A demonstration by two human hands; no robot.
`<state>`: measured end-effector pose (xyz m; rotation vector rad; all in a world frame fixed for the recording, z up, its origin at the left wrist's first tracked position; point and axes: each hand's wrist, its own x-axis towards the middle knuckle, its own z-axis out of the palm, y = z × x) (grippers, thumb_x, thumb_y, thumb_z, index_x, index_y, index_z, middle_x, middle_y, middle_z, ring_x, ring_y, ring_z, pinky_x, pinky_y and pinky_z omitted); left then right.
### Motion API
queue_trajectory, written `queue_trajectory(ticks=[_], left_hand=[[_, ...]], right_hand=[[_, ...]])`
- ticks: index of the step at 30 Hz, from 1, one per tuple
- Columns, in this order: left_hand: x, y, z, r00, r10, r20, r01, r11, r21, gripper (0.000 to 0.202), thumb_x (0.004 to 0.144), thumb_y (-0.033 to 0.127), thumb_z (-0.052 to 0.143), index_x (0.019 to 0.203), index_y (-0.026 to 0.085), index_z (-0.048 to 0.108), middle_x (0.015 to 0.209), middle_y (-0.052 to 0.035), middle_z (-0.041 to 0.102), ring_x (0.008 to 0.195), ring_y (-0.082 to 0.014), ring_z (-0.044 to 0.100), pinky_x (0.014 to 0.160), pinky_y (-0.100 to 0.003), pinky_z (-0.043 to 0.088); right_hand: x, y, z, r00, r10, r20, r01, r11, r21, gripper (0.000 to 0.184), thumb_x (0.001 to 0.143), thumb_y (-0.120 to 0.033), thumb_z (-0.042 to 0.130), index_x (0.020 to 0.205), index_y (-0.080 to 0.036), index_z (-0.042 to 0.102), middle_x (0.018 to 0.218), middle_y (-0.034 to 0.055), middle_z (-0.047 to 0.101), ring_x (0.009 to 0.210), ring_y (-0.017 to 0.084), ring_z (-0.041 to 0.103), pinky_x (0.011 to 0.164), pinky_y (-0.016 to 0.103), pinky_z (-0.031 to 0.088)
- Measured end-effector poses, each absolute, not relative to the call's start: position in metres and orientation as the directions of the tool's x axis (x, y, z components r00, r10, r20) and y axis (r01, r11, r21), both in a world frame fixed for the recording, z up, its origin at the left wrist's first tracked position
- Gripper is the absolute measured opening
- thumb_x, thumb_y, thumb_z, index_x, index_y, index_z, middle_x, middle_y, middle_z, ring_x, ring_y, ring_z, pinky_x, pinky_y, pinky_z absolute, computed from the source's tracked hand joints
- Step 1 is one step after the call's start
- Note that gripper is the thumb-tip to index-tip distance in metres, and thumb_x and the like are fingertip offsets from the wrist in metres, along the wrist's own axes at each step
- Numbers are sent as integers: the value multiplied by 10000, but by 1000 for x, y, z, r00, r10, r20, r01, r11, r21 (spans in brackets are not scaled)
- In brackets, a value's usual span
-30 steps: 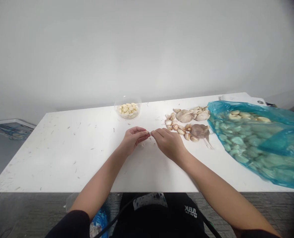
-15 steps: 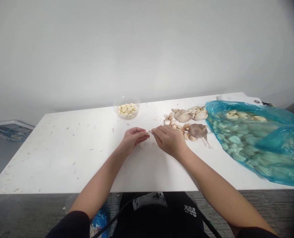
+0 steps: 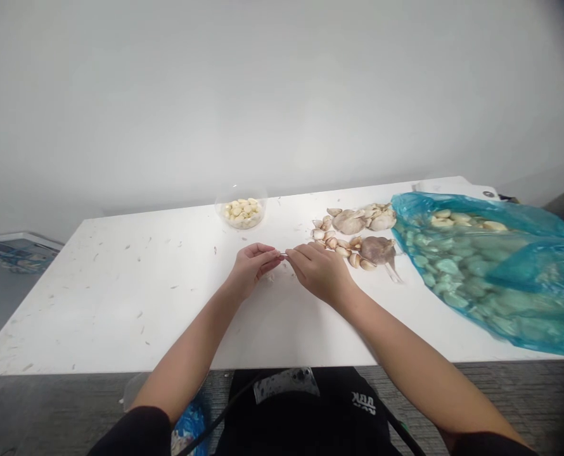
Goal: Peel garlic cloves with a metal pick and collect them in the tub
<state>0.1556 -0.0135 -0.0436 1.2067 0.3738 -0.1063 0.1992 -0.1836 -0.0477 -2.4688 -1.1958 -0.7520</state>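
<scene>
Pinching small item, mostly covered, perhaps a garlic clove, in left hand (image 3: 249, 266) above white table (image 3: 177, 316) | gripping thin metal tool (image 3: 283, 254) in right hand (image 3: 324, 269) | just narrowing gap, tool tip now at left fingertips (image 3: 273, 254); seemingly resuming contact

Bright, diffuse light; faint shadow on table (image 3: 96, 316) twd front edge, below R hand (image 3: 322, 269). Glare on bag (image 3: 524, 272), R edge. Fine detail soft.

Head camera, one: worn on my head, facing forward and down; left hand (image 3: 249, 271) and right hand (image 3: 324, 271) mid-frame, bench (image 3: 120, 297) beneath, wall (image 3: 282, 95) beyond, black clothing (image 3: 305, 424) nearest.
</scene>
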Motion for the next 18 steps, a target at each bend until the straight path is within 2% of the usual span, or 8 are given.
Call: queue_trajectory(ticks=[11,18], left_hand=[[155,-18,-39,930,136,-342,270,379,885,270,643,229,759,752,102,547,840,-61,649,845,-130,626,910,-300,456],[154,-19,-40,938,127,-323,259,366,894,272,637,230,764,745,107,546,842,-56,645,855,-131,619,912,-311,447]], right_hand=[[199,-183,-49,509,629,587,790,-613,-28,191,880,-159,462,866,-163,652,731,19,606,675,104,471,499,256,198],[199,-183,-47,482,615,624,791,-612,-7,204,860,-109,450,777,-159,629,665,12,559,646,110,424,493,258,175]])
